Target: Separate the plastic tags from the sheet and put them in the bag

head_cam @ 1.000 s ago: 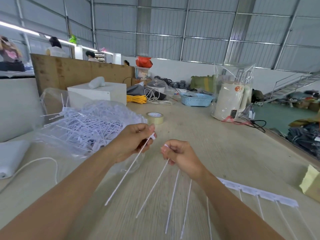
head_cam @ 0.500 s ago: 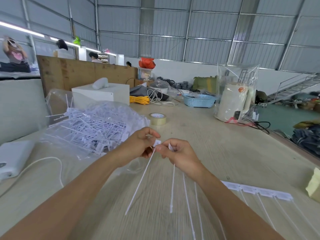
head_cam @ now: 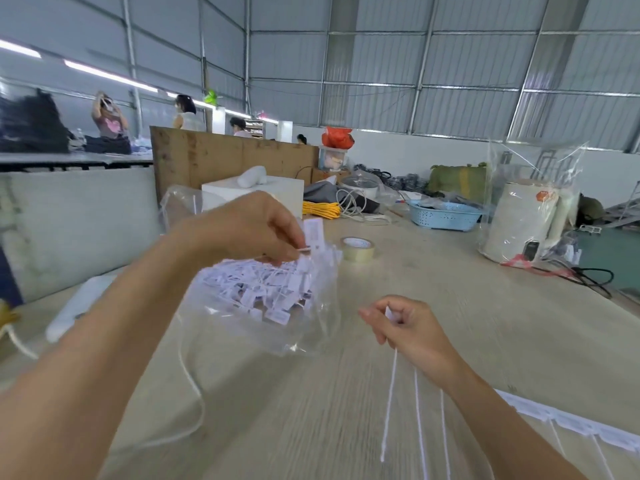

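Left hand pinching tag over bag, right hand gripping tags

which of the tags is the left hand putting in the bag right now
The single tag pinched in the left hand over the clear bag. The right hand grips the rest, strands hanging down.

A corrugated metal roof on steel trusses spans the hall, with strip lights along its left side. A pale wooden surface stretches ahead; beyond it stand a plywood board and a white wall. Green floor shows at right.
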